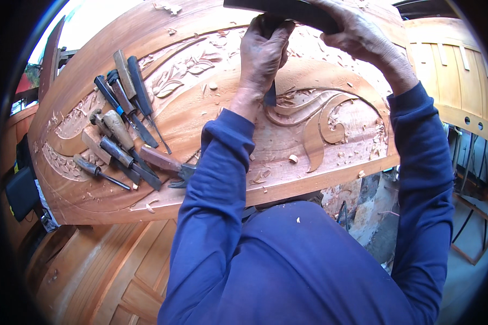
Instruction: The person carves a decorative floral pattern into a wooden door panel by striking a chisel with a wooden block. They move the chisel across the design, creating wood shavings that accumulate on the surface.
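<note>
My left hand (261, 60) is closed around a chisel, mostly hidden by the fist. Its dark blade (270, 95) shows below, pointing down at the carved wooden panel (211, 130). My right hand (358, 39) grips a dark, heavy bar-like block (303, 15), held over the top of the left fist. Whether block and chisel touch, I cannot tell. Raised scrollwork (317, 127) lies just right of the blade. Carved leaves (171, 86) show to the left, among shavings.
Several chisels and gouges lie in a cluster on the panel's left, including a wooden-handled gouge (87, 164). A claw hammer (165, 162) lies by my left forearm. Paneled wood (130, 271) is below left, and pale boards (450, 70) stand at the right.
</note>
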Tool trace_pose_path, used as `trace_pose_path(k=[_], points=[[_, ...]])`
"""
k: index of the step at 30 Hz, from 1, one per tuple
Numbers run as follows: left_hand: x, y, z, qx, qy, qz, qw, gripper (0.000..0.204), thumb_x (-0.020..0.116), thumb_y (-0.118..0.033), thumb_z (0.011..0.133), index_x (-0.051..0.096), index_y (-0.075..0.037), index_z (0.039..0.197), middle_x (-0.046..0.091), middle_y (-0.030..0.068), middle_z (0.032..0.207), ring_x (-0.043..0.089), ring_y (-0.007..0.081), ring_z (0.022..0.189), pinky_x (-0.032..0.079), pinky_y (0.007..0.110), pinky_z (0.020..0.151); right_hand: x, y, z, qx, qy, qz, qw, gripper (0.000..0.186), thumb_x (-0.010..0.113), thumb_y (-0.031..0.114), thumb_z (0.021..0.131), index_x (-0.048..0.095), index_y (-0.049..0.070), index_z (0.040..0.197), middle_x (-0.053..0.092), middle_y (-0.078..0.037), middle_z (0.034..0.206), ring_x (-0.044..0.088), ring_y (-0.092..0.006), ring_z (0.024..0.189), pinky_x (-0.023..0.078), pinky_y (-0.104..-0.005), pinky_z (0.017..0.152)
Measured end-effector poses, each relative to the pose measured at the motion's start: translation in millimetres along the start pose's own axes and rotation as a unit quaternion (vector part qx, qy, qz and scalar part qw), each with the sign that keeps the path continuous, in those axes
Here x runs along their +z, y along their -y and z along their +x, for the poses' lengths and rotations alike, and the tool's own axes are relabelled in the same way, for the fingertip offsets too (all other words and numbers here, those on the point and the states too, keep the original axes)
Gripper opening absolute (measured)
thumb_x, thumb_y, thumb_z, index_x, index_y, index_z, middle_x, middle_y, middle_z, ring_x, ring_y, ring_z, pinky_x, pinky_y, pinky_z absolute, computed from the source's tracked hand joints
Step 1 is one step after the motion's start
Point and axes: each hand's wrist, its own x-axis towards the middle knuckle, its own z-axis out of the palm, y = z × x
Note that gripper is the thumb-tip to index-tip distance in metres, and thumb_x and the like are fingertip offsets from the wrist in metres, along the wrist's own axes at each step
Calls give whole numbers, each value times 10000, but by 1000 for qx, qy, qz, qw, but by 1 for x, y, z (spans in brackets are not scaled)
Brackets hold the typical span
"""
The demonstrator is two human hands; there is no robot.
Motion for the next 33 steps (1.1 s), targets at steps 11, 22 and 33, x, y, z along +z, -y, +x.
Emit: trace_pose_path(k=[11, 22, 33], points=[[-8, -3, -7, 9, -31, -30, 999, 203, 779, -156, 1003, 633, -79, 1122, 557, -50, 711, 424, 12, 509, 310, 206, 411, -8, 43, 28, 16, 145, -291, 946, 838, 730, 21, 765, 528, 190, 1561, 661, -173, 1410, 610, -335, 1333, 495, -422, 1105], [-10, -2, -12, 52, -85, -40, 994, 197, 771, -168, 1013, 631, -77, 1116, 582, -55, 730, 452, 19, 517, 343, 208, 429, -2, 35, 48, -69, 140, -240, 958, 818, 729, -32, 804, 511, 169, 1566, 655, -184, 1425, 621, -332, 1311, 506, -403, 1111], [-19, 5, -14, 101, -154, -47, 982, 174, 784, -173, 1003, 629, -122, 1062, 547, -52, 690, 433, 33, 480, 329, 219, 394, 15, 59, 66, -39, 139, -151, 978, 849, 690, -84, 768, 495, 104, 1573, 570, -171, 1540, 541, -281, 1406, 445, -379, 1179]])
